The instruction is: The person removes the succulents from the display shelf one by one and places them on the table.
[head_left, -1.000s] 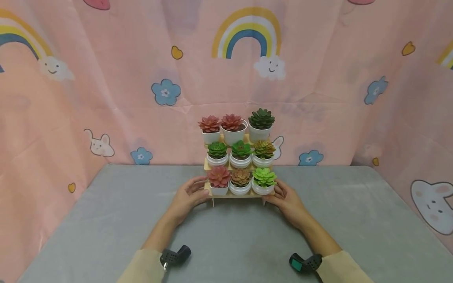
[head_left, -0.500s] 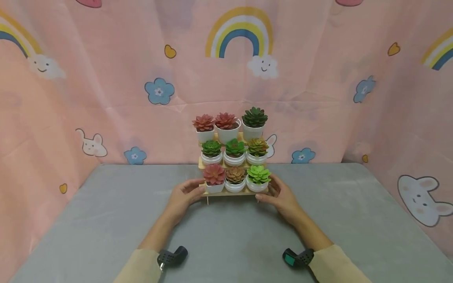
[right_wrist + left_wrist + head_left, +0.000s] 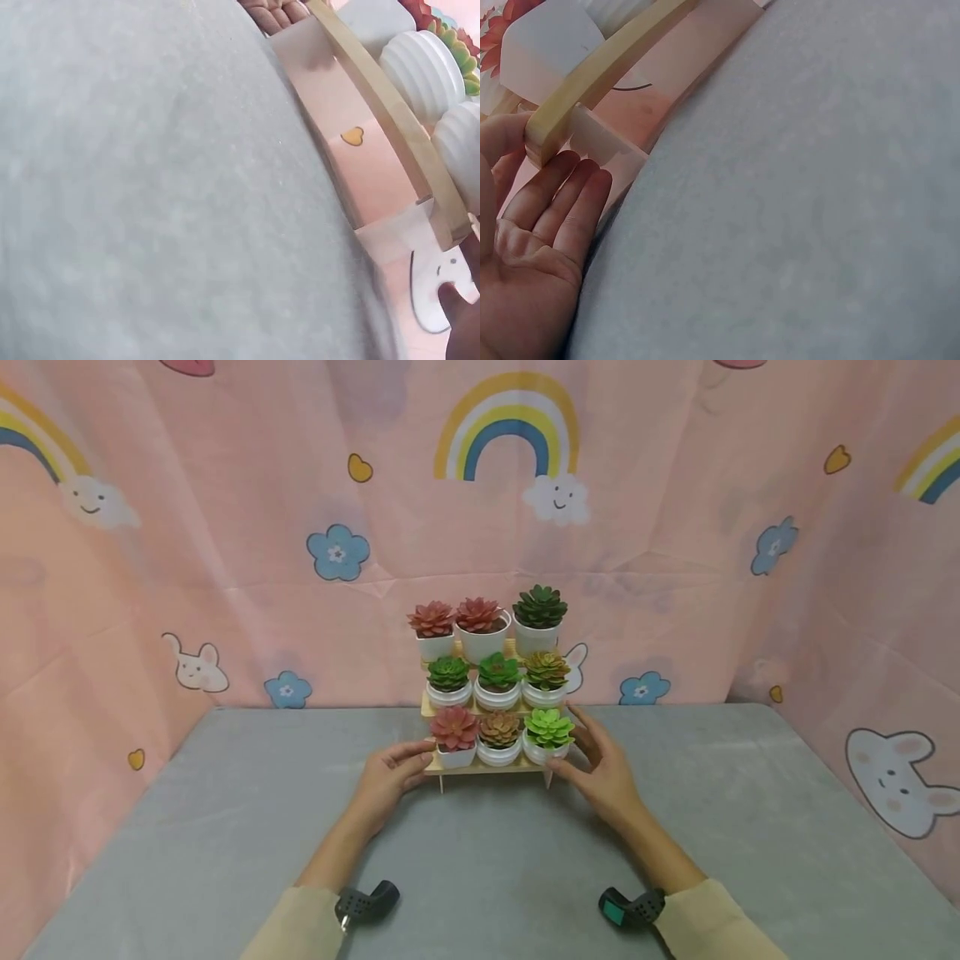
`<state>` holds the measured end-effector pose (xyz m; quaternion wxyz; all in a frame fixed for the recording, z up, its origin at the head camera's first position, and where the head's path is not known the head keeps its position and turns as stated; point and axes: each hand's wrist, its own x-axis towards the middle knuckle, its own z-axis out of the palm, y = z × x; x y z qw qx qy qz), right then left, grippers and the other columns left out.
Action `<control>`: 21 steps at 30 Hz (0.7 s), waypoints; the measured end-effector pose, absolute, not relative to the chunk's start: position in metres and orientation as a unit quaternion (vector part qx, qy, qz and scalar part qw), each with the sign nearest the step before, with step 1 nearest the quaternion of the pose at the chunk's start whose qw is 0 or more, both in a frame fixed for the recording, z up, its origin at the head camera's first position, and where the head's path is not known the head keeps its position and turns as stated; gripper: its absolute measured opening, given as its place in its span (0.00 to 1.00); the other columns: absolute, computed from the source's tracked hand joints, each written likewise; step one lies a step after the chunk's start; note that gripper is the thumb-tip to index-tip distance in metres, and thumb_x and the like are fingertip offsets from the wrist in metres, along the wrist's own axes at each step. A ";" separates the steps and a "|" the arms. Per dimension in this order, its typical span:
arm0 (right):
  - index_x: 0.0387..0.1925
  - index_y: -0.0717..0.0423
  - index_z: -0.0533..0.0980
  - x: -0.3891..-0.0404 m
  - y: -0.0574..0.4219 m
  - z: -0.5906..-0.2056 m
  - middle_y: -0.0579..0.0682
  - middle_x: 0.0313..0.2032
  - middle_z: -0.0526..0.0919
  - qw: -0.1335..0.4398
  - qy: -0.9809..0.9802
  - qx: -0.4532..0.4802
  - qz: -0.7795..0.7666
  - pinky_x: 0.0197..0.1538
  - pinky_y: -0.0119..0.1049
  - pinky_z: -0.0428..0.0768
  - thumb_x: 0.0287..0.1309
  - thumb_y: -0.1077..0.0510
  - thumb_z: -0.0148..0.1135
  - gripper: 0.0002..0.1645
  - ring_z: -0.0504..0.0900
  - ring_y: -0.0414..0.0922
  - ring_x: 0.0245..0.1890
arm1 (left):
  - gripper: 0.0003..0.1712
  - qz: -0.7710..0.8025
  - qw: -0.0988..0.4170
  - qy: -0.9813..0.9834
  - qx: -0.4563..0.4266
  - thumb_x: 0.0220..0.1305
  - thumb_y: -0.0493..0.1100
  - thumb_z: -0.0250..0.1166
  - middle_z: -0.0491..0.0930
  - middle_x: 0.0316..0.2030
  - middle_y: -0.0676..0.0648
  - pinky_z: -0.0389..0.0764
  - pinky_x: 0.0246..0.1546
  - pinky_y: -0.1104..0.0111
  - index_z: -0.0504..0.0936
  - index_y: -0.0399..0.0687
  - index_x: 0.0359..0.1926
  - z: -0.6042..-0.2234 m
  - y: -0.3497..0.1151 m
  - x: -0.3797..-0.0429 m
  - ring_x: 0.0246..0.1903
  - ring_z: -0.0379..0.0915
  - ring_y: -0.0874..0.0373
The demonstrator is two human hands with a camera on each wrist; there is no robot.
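A three-tier wooden shelf stands on the table, with white potted succulents lined up on each tier. My left hand pinches the left end of its lowest tier; in the left wrist view, thumb and index finger meet the wooden board while the other fingers extend beneath it. At the right end, my right hand is around the light green potted succulent, its thumb in front of the pot and its index finger reaching up behind. In the right wrist view only part of the right hand shows.
Grey cloth covers the table. Close behind the shelf hangs a pink patterned curtain, which continues along both sides. A dark wrist camera sits on the left wrist, another wrist camera on the right.
My right hand has shifted up from the shelf's lower front corner to the light green succulent's pot. The left hand still holds the shelf's left end. The head view has turned slightly right.
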<state>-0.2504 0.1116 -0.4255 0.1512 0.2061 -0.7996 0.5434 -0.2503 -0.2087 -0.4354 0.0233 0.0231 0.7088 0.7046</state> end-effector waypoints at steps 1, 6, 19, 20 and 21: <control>0.76 0.46 0.60 -0.250 0.112 -0.424 0.58 0.72 0.69 0.146 -0.802 0.211 0.540 0.73 0.53 0.73 0.58 0.64 0.71 0.49 0.74 0.51 0.68 | 0.21 0.706 0.024 0.707 0.023 0.69 0.39 0.64 0.81 0.59 0.41 0.86 0.50 0.71 0.79 0.31 0.59 -0.435 -0.209 -0.250 0.50 0.79 0.67; 0.76 0.46 0.61 -0.249 0.112 -0.419 0.60 0.71 0.70 0.120 -0.805 0.221 0.537 0.68 0.60 0.77 0.64 0.62 0.67 0.42 0.73 0.61 0.67 | 0.21 0.711 0.025 0.703 0.025 0.68 0.38 0.65 0.83 0.56 0.41 0.87 0.49 0.71 0.79 0.30 0.58 -0.435 -0.209 -0.252 0.47 0.81 0.67; 0.73 0.50 0.65 -0.253 0.123 -0.417 0.59 0.69 0.72 0.098 -0.800 0.201 0.557 0.69 0.58 0.75 0.63 0.60 0.68 0.39 0.73 0.55 0.68 | 0.20 0.707 0.023 0.706 0.026 0.68 0.38 0.64 0.82 0.56 0.40 0.88 0.48 0.70 0.79 0.29 0.57 -0.436 -0.208 -0.251 0.45 0.81 0.67; 0.72 0.50 0.65 -0.253 0.125 -0.417 0.60 0.69 0.73 0.097 -0.800 0.199 0.557 0.69 0.55 0.76 0.63 0.60 0.69 0.39 0.74 0.53 0.68 | 0.20 0.707 0.023 0.707 0.025 0.68 0.38 0.64 0.83 0.56 0.41 0.88 0.48 0.70 0.79 0.29 0.57 -0.436 -0.208 -0.251 0.45 0.81 0.67; 0.72 0.51 0.65 -0.254 0.128 -0.417 0.60 0.69 0.73 0.096 -0.798 0.202 0.560 0.69 0.51 0.78 0.62 0.61 0.69 0.39 0.75 0.49 0.67 | 0.20 0.705 0.023 0.708 0.025 0.68 0.38 0.65 0.83 0.56 0.41 0.87 0.48 0.70 0.80 0.30 0.57 -0.435 -0.208 -0.250 0.45 0.81 0.67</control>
